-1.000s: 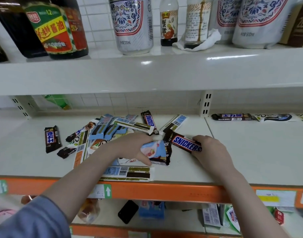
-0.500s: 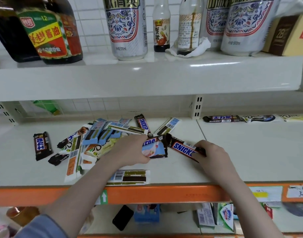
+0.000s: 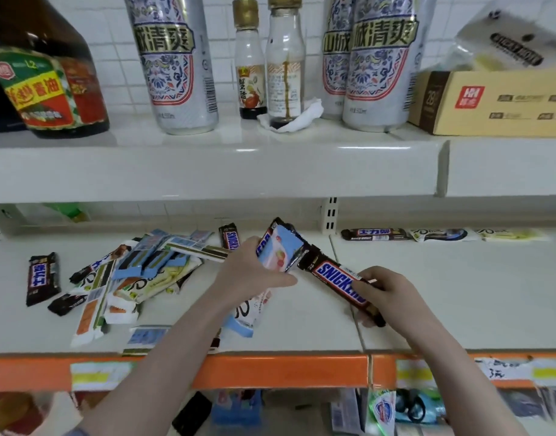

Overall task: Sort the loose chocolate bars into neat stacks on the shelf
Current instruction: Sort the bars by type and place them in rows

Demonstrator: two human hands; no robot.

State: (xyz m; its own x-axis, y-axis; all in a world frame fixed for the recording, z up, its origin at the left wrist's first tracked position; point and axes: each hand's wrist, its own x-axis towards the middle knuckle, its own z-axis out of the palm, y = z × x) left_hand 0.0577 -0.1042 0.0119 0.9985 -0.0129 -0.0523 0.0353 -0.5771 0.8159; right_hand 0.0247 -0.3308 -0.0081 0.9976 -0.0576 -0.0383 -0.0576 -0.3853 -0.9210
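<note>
Two hands over white shelf (image 3: 459, 294), orange front edge (image 3: 270, 369) nearest camera

Right hand (image 3: 386, 294) just behind orange front edge, fingers closed round lower end of Snickers bar (image 3: 336, 280); bar raised off shelf, slanting up-left toward left hand

Left hand (image 3: 254, 272) a little farther from orange front edge, clamped on small bundle: pale blue-and-pink packet (image 3: 281, 251) in front, dark Snickers wrapper (image 3: 265, 243) behind it; bundle tilted, clear of shelf, its lower corner touching or nearly touching top end of right hand's bar, cannot tell which

Left of left hand, beyond orange front edge: loose pile of bars (image 3: 138, 275), overlapping, blue, white and dark wrappers at mixed angles; single dark bar (image 3: 42, 278) apart at far left

Far back from orange front edge, right side: row of three bars (image 3: 440, 235) end to end against rear wall

Above all, upper shelf (image 3: 207, 171) with bottles and cans
</note>
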